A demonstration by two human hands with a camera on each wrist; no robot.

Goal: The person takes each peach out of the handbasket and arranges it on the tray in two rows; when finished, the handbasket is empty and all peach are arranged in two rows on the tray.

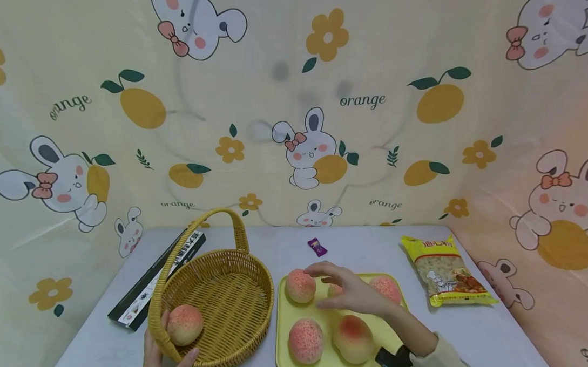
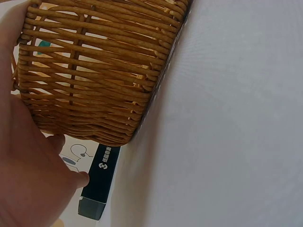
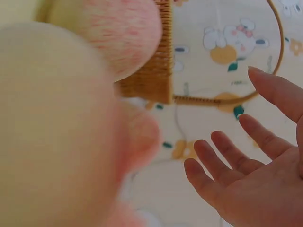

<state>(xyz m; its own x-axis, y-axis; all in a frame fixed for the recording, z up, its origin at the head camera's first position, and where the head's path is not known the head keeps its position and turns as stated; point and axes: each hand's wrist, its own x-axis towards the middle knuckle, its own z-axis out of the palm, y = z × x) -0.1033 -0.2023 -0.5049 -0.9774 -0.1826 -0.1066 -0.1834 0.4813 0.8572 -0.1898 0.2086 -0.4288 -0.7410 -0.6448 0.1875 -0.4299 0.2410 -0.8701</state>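
Note:
A round wicker basket (image 1: 220, 305) with a tall handle stands on the left, one peach (image 1: 185, 325) inside by its near-left wall. My left hand (image 1: 161, 358) grips the rim beside the handle's foot; the left wrist view shows that hand against the woven side (image 2: 94, 71). Over a yellow tray (image 1: 278, 335) hovers my right hand (image 1: 348, 289), fingers loosely spread and holding nothing. Several peaches lie on the tray: a speckled one (image 1: 301, 286) near the fingertips, another (image 1: 306, 341) in front, a smooth yellow-red one (image 1: 353, 339), and one (image 1: 385, 289) behind the wrist. A further peach is mostly hidden by the hand.
A long black-and-white box (image 1: 156, 280) lies left of the basket, partly behind it. A small purple wrapped candy (image 1: 318, 247) sits at the back of the white table (image 1: 257, 239). Right of the tray lies a yellow food bag (image 1: 440, 273). Printed cloth (image 1: 270, 71) hangs behind.

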